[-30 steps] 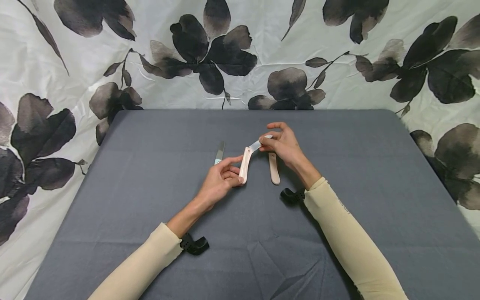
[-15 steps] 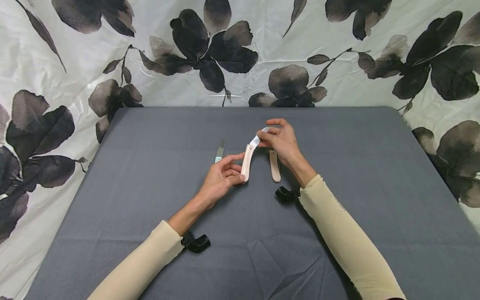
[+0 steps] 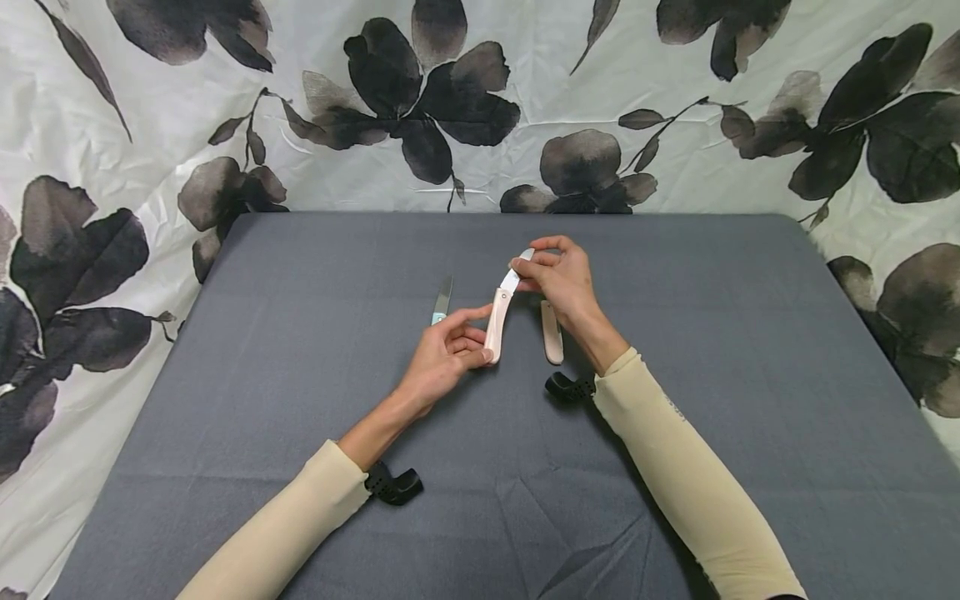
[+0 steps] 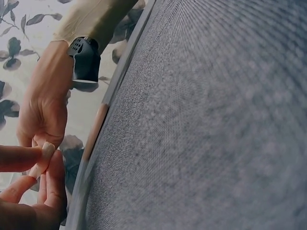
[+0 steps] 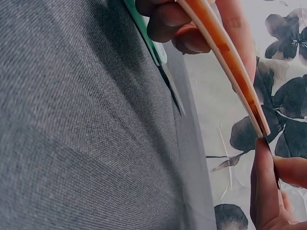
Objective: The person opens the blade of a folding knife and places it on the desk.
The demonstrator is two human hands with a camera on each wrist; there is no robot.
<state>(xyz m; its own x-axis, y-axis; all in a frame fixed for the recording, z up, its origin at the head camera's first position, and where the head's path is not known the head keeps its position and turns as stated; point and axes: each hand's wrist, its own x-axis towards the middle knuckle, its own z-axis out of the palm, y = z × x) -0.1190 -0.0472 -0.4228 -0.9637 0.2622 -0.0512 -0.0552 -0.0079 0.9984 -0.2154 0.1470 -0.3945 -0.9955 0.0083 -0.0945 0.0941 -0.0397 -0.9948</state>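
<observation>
A folding knife with a pale pink handle (image 3: 496, 329) is held up over the table, its blade (image 3: 511, 280) swung well out. My left hand (image 3: 442, 358) pinches the handle near its lower end between thumb and fingers. With thumb and index finger my right hand (image 3: 566, 283) grips the blade near its tip. In the right wrist view the handle's hollow orange-lit slot (image 5: 225, 48) faces the camera. A second folding knife, with a mint-green handle (image 5: 156, 52), lies unfolded beside my left hand, partly hidden by it in the head view.
Another pale pink knife handle (image 3: 552, 337) lies on the table just below my right hand, its upper end covered by that hand. The grey cloth-covered table (image 3: 480, 517) ends at a straight back edge, with a floral curtain (image 3: 465, 108) behind.
The blade has swung farther out, closer to in line with the pink handle. My right hand has shifted slightly left and up with it; my left hand keeps its hold.
</observation>
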